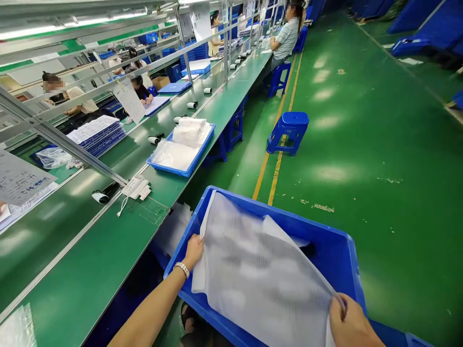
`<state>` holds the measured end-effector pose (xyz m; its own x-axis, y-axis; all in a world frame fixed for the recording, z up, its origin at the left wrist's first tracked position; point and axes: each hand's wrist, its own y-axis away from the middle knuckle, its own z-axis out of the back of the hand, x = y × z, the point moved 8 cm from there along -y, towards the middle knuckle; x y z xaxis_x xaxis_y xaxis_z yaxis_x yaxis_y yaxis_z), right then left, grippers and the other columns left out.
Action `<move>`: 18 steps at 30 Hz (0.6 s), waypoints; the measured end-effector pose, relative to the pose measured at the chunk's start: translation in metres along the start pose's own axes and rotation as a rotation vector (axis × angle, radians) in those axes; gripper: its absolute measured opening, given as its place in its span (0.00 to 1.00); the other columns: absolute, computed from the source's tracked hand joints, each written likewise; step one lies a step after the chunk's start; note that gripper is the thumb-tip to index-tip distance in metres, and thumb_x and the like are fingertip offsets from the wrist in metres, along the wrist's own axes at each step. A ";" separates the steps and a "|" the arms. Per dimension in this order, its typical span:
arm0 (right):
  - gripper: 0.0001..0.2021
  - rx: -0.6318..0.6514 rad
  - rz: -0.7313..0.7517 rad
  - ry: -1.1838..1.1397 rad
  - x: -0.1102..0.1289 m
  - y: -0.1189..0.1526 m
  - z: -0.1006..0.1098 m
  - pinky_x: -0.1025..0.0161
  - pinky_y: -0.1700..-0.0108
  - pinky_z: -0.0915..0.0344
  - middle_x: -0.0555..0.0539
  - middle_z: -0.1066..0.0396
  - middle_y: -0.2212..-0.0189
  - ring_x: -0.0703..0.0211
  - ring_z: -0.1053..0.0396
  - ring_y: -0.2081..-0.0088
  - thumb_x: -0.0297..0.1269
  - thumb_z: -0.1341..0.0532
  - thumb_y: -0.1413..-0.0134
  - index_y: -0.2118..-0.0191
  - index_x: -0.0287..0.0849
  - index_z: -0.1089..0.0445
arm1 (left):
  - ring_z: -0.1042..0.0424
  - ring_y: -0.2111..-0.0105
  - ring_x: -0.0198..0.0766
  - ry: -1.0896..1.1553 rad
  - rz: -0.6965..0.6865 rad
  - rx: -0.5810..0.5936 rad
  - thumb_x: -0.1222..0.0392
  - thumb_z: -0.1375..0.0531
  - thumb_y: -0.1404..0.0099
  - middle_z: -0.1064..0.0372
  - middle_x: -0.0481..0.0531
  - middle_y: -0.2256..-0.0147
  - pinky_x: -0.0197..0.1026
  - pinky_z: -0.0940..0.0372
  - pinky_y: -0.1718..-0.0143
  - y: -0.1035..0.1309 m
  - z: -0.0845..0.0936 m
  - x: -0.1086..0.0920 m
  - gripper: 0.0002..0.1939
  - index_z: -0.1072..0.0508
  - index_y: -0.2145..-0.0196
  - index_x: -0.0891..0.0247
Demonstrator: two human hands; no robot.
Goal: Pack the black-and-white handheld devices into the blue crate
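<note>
A large, whitish, slightly see-through sheet (260,270) spreads over a deep blue plastic bin (213,308), partly blurred, so I cannot tell whether it is film or thin foam. My left hand (194,251) is closed on its left edge, near the bin's left rim. At the lower right my right hand (347,320) pinches the opposite edge, thumb on top. The sheet hangs between both hands and hides much of the bin's inside. Some dark content shows in the bin behind the sheet's upper right edge.
Along the left runs a green workbench (119,255) with a blue tray (184,171) of white plastic bags and a white power strip (136,187). Blue stools (289,130) stand on the green floor (361,144). Several people sit at benches farther off.
</note>
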<state>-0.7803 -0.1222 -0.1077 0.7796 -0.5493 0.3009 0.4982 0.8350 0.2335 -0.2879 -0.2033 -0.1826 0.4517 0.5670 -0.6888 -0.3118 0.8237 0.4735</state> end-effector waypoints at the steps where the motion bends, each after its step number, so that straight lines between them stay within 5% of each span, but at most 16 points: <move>1: 0.37 0.029 0.006 0.069 -0.003 0.006 -0.002 0.43 0.61 0.28 0.28 0.25 0.51 0.32 0.23 0.60 0.54 0.64 0.37 0.39 0.33 0.36 | 0.27 0.51 0.49 -0.047 -0.011 -0.005 0.53 0.42 0.30 0.24 0.61 0.58 0.46 0.34 0.48 -0.005 -0.002 -0.001 0.14 0.23 0.65 0.65; 4: 0.34 0.232 0.059 0.211 0.005 0.016 -0.028 0.42 0.58 0.27 0.28 0.23 0.58 0.35 0.22 0.64 0.45 0.63 0.33 0.30 0.29 0.48 | 0.27 0.48 0.47 -0.161 -0.034 -0.004 0.63 0.44 0.30 0.24 0.62 0.53 0.51 0.36 0.42 -0.020 -0.013 -0.005 0.10 0.23 0.57 0.67; 7: 0.32 0.393 0.049 0.268 0.014 0.013 -0.064 0.42 0.54 0.28 0.28 0.22 0.63 0.36 0.21 0.62 0.33 0.63 0.35 0.28 0.26 0.54 | 0.30 0.42 0.49 -0.228 -0.033 -0.011 0.71 0.45 0.34 0.28 0.67 0.44 0.51 0.40 0.36 -0.030 -0.022 -0.009 0.21 0.28 0.43 0.69; 12: 0.34 0.356 -0.038 0.160 -0.001 -0.007 -0.097 0.37 0.55 0.29 0.32 0.24 0.75 0.33 0.21 0.66 0.35 0.59 0.39 0.30 0.22 0.48 | 0.40 0.33 0.53 -0.245 -0.092 -0.011 0.73 0.42 0.40 0.41 0.67 0.33 0.51 0.46 0.31 -0.009 -0.019 -0.015 0.45 0.51 0.27 0.64; 15: 0.34 0.326 -0.088 0.080 -0.020 -0.012 -0.097 0.35 0.60 0.28 0.39 0.30 0.83 0.32 0.23 0.74 0.43 0.57 0.38 0.32 0.29 0.40 | 0.55 0.27 0.56 -0.243 -0.323 -0.009 0.73 0.43 0.40 0.55 0.61 0.27 0.59 0.59 0.27 0.021 -0.014 -0.032 0.45 0.48 0.27 0.55; 18: 0.31 0.241 -0.023 0.055 -0.015 -0.014 -0.087 0.36 0.65 0.27 0.41 0.30 0.82 0.36 0.26 0.78 0.51 0.54 0.35 0.36 0.40 0.32 | 0.60 0.26 0.57 -0.279 -0.631 0.165 0.71 0.42 0.39 0.55 0.55 0.26 0.68 0.70 0.27 0.049 -0.029 -0.054 0.41 0.40 0.31 0.48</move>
